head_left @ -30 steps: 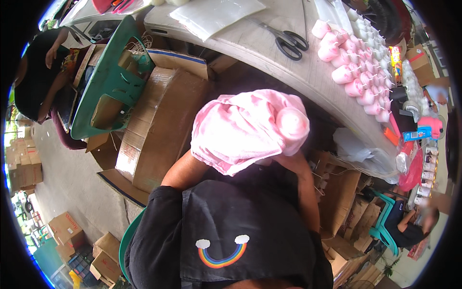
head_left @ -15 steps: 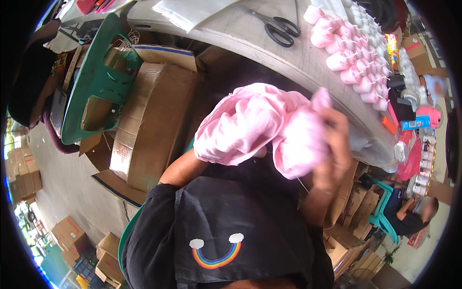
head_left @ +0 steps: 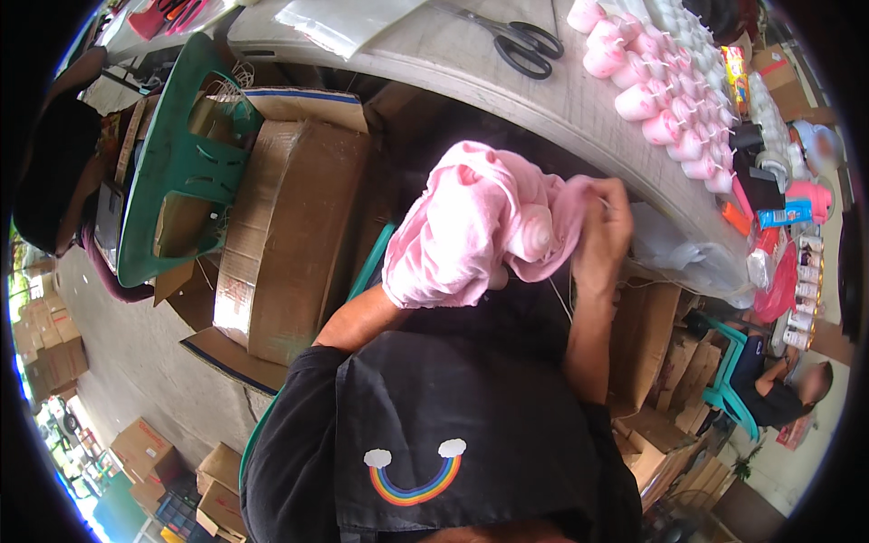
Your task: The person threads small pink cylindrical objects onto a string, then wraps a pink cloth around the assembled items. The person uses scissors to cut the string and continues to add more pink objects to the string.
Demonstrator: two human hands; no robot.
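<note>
Table (head_left: 543,100), grey, edge just beyond my knuckles; little open room under it. Pink cloth (head_left: 471,231), bunched above my lap, wrapped over my left hand, whose grip I cannot tell. Right hand (head_left: 602,235) pinched on its fold; best kept taut. Scissors (head_left: 516,41) well apart.

I note grey table (head_left: 507,90) across top, black-handled scissors (head_left: 520,43) lying on it beside clear plastic sheet (head_left: 348,20). Row of pink tied bundles (head_left: 652,90) along table's right part. Below table edge I see long cardboard box (head_left: 290,235), green plastic chair (head_left: 176,172) just left of it. Seated person (head_left: 783,394) at lower right. More cartons (head_left: 145,448) on floor, lower left.
</note>
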